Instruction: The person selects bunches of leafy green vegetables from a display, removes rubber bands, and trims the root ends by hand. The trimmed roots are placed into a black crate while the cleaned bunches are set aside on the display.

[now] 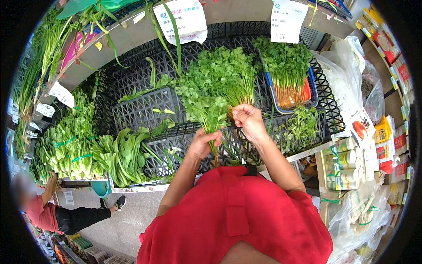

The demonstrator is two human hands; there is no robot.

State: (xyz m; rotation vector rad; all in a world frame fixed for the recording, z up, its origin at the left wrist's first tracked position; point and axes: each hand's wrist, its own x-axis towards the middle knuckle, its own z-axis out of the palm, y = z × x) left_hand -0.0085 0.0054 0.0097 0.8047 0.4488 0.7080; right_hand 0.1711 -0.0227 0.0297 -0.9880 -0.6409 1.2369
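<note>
My left hand (205, 142) is closed around a small bunch of cilantro (207, 114), leaves up, with its stems and roots hanging below the fist. A larger pile of cilantro (214, 71) lies just beyond, on black plastic crates (145, 107). At the pile's brown root ends, the thumb and fingers of my right hand (249, 121) are pinched together; the fingertips partly hide what they hold. To the right, a blue basket (315, 99) holds upright, rooted leafy greens (285, 66). Loose wilted sprigs (301, 125) lie in the crate in front of it.
Leafy green vegetables (123, 155) and tied bundles (74, 145) are heaped at left. Paper price signs (181, 21) hang from the shelf edge (227, 13). Packaged goods (343, 163) and plastic bags (339, 72) crowd the right. A person (46, 211) stands at far left.
</note>
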